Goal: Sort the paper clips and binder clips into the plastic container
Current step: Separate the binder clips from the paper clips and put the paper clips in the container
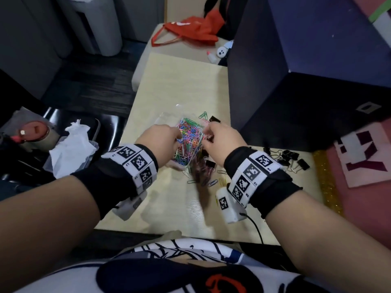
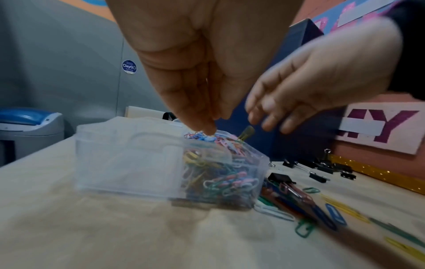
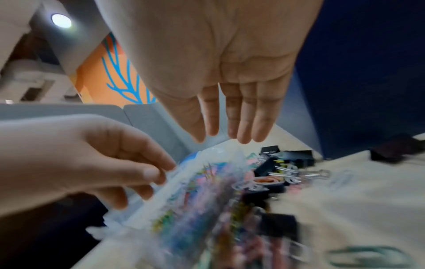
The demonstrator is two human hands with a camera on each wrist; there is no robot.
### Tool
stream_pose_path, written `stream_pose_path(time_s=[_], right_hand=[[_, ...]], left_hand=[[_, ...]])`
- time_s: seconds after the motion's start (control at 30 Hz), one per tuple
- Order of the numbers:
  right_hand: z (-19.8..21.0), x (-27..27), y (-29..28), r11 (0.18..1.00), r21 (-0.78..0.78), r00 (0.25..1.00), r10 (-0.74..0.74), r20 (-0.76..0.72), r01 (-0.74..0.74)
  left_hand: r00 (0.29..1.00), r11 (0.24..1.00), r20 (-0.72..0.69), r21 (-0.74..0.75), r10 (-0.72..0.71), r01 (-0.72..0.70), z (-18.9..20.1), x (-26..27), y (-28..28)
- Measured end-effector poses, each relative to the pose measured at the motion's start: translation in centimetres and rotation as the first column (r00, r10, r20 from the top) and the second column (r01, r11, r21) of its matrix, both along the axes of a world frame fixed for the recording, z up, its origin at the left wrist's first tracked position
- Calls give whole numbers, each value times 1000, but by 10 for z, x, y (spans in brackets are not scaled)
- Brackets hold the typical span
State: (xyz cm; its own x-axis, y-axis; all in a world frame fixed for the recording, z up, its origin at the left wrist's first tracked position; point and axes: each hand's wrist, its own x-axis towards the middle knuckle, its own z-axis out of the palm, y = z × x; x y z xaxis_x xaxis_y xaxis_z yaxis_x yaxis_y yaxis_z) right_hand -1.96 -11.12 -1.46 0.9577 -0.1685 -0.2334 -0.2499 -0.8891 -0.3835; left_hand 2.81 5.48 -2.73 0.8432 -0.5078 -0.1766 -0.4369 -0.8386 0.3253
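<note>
Reaching down into the clear plastic container (image 2: 147, 163), the left hand (image 2: 207, 63) has its fingers bunched together with the tips touching the top of the multicoloured paper clips (image 2: 218, 174) heaped inside; whether this grip actually pinches a clip cannot be told, since the tips hide it. In the right wrist view the same left hand (image 3: 76, 156) lies against the container's near rim. The right hand (image 3: 218, 72) hangs just above the container's right side, its grip released, fingers straight and close together, holding nothing.

The container stands on the pale wooden bench (image 1: 186, 81), between the two hands in the head view (image 1: 167, 140) (image 1: 222, 140), and one part of it is packed with the coloured clips while the left part looks see-through. Just beside its right wall lie loose paper clips (image 2: 331, 214) in green, blue, yellow and white, with a few black binder clips (image 3: 287, 160) touching that pile. More black binder clips (image 1: 289, 159) lie in a cluster farther right on the bench, near a glittery gold strip (image 1: 325, 182). A dark blue box (image 1: 306, 60) stands behind them, and a red cloth bag (image 1: 194, 28) rests at the far end.
</note>
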Motion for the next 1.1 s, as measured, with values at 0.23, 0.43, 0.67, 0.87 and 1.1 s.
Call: stream_pose_path(time_s=[0.23, 0.43, 0.67, 0.87, 1.1], right_hand=[[-38, -34, -15, 966, -121, 937, 185, -296, -229], [-47, -40, -22, 963, -154, 951, 176, -252, -219], [-42, -48, -45, 995, -81, 987, 44, -155, -57], [-39, -55, -79, 982, -30, 981, -186, -55, 185], [-37, -63, -113, 926, -147, 935, -354, -15, 349]], left_hand=[[973, 976, -83, 17, -217, 219, -8, -29, -14], [891, 881, -150, 152, -428, 448, -16, -55, -33], [904, 898, -200, 158, -379, 411, -30, -63, -44], [881, 857, -228, 226, -415, 463, -33, -71, -60], [839, 840, -228, 121, -495, 529, -37, -76, -78]])
